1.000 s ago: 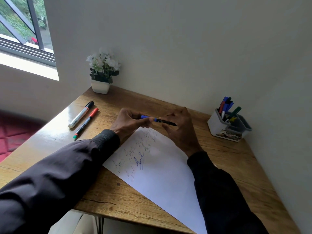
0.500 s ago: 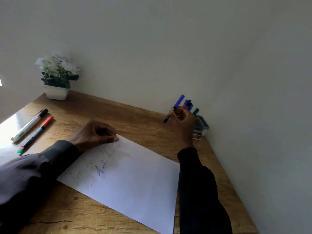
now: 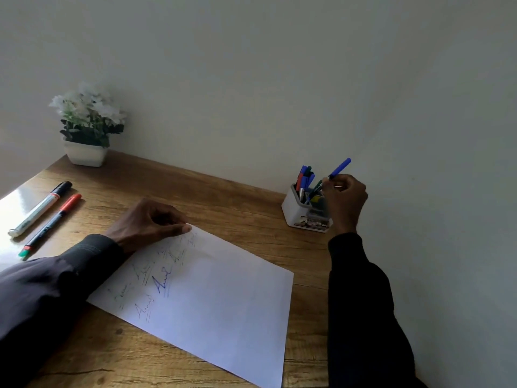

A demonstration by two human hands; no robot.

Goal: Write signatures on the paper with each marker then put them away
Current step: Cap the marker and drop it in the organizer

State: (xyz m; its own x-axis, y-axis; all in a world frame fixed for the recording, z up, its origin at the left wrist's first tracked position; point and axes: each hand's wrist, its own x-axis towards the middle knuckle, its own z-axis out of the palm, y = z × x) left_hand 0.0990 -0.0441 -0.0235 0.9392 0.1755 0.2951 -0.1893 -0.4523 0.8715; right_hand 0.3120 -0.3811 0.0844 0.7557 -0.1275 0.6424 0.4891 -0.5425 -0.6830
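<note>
My right hand grips a blue-capped marker, cap end up, just over the white pen holder at the desk's back right. Several markers stand in the holder. My left hand rests with loosely curled fingers on the top corner of the white paper, holding nothing that I can see. The paper carries several signatures in different colours near its left side. A white marker with a black cap and a thin marker with a red cap lie on the desk at the left.
A small white pot of white flowers stands at the back left corner of the wooden desk. Walls close the desk in at the back and on the right.
My right hand carried the blue marker from over the paper to the pen holder. My left hand let go of the marker and settled on the paper's corner. The view swung right.
</note>
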